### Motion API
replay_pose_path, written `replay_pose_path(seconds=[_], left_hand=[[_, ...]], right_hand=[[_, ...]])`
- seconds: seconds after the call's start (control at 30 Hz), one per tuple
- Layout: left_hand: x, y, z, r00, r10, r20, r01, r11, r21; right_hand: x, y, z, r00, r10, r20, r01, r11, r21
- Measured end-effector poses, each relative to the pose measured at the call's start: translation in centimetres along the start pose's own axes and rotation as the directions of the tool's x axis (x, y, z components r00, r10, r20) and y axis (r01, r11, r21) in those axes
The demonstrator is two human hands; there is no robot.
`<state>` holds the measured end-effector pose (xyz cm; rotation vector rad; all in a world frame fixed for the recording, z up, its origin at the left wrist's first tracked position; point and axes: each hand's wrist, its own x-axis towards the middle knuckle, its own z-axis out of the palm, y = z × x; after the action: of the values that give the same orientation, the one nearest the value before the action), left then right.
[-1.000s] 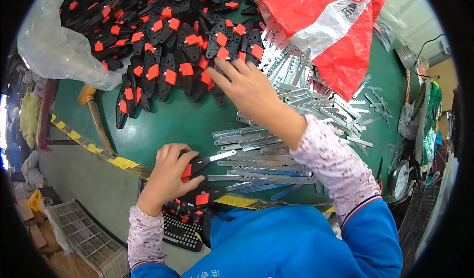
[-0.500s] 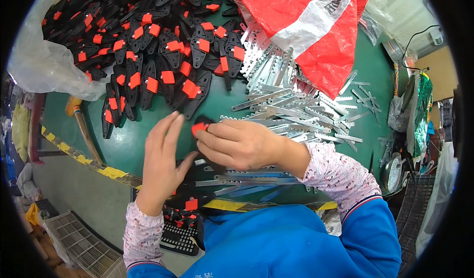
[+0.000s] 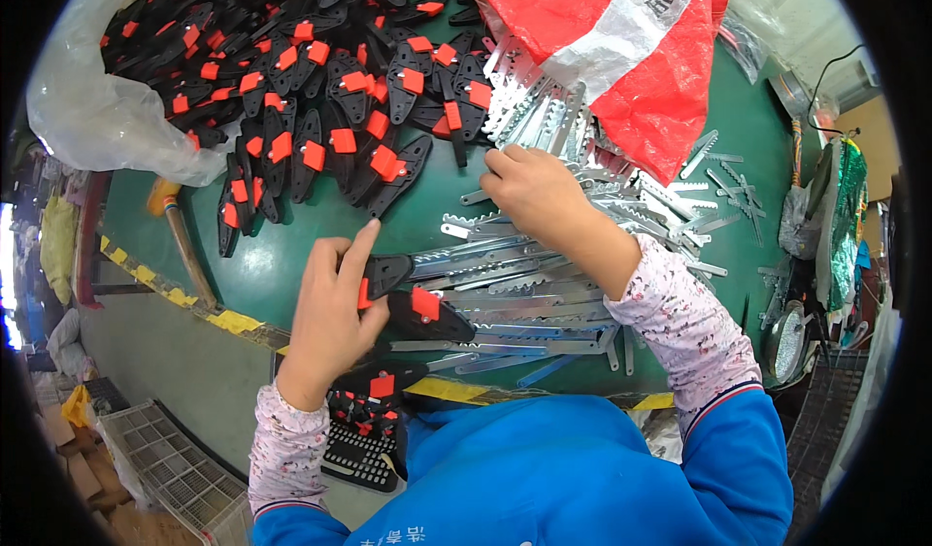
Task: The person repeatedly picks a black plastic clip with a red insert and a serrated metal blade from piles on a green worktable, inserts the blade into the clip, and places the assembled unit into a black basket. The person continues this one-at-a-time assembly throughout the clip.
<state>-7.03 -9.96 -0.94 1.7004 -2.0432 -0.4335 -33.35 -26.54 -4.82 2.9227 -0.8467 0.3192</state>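
My left hand (image 3: 328,323) is closed on a black plastic piece with a red block (image 3: 390,272), its index finger stretched out along the edge. Just beneath that piece lies another black one with a red block (image 3: 449,321), over the toothed metal strips (image 3: 539,305) at the table's near side. Farther right, my right hand (image 3: 536,195) reaches into the heap of silvery toothed strips (image 3: 636,218). Its fingers are curled down among them, and their tips are partly hidden, so what they grip does not show.
A big pile of black pieces with red blocks (image 3: 311,90) covers the far left. Beside it are a clear plastic bag (image 3: 107,124) and a hammer (image 3: 184,245). A red and white sack (image 3: 621,51) lies over strips. Yellow-black tape (image 3: 233,321) marks the table edge.
My right hand has let go of the black piece with the red block and moved up and right to the strips. My left hand, open before, now holds a black piece. The view has shifted slightly.
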Motion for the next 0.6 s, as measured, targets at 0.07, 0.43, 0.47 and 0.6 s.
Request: replay_pose_path(seconds=[0.07, 0.43, 0.47, 0.6], left_hand=[[-1.3, 0.9, -0.1, 0.998, -0.054, -0.026, 0.053, 0.998, -0.019], [-5.5, -0.6, -0.3, 0.995, -0.063, -0.077, 0.058, 0.996, -0.074], [-5.5, -0.6, -0.4, 0.995, -0.082, -0.063, 0.076, 0.992, -0.101], [-5.8, -0.3, -0.5, 0.994, -0.103, -0.027, 0.096, 0.978, -0.185]], right_hand=[[1.0, -0.6, 0.3, 1.000, -0.018, -0.004, 0.018, 1.000, 0.010], [1.0, -7.2, -5.3, 0.770, 0.633, 0.084, -0.076, -0.040, 0.996], [0.7, -7.8, -5.2, 0.768, 0.633, 0.102, -0.036, -0.116, 0.993], [-0.1, -10.0, -4.2, 0.770, 0.622, 0.140, 0.059, -0.288, 0.956]])
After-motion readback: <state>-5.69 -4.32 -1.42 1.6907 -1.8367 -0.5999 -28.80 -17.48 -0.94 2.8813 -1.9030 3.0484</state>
